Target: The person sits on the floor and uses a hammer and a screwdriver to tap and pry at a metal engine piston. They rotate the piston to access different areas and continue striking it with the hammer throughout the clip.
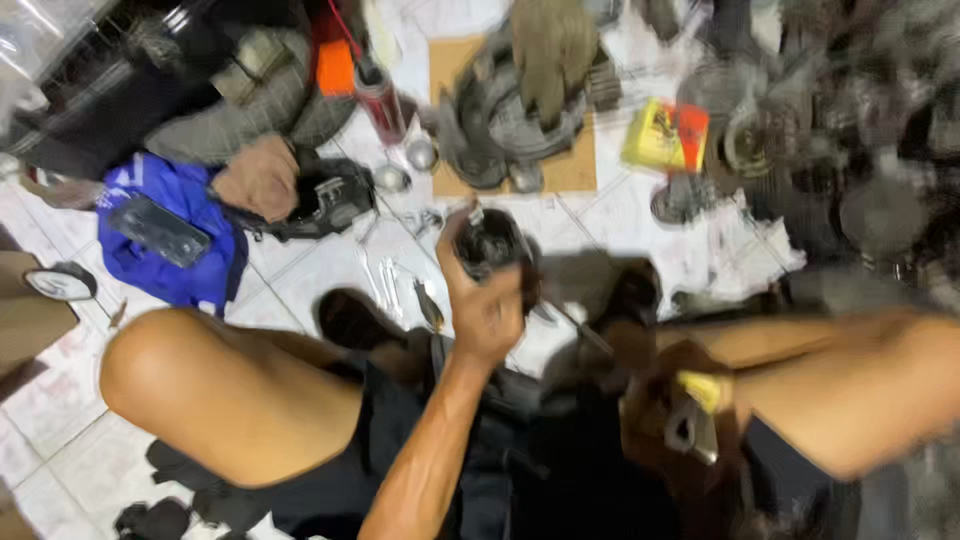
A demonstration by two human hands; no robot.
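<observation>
Dark round engine part (490,245), frame centre, gripped in left hand (487,310) w/ fingers wrapped round its lower side, raised over white tiled floor (330,275). Sat just above the palm, long axis unclear, blurred. Right hand (672,395), lower right, clenched on yellow-handled tool (700,415), down and right of the part, apart from it. Blue cloth (170,235) at left, yellow box (665,135) upper right.

Cloth (165,225) lies left of engine part (490,243) — box (665,135) right.
</observation>
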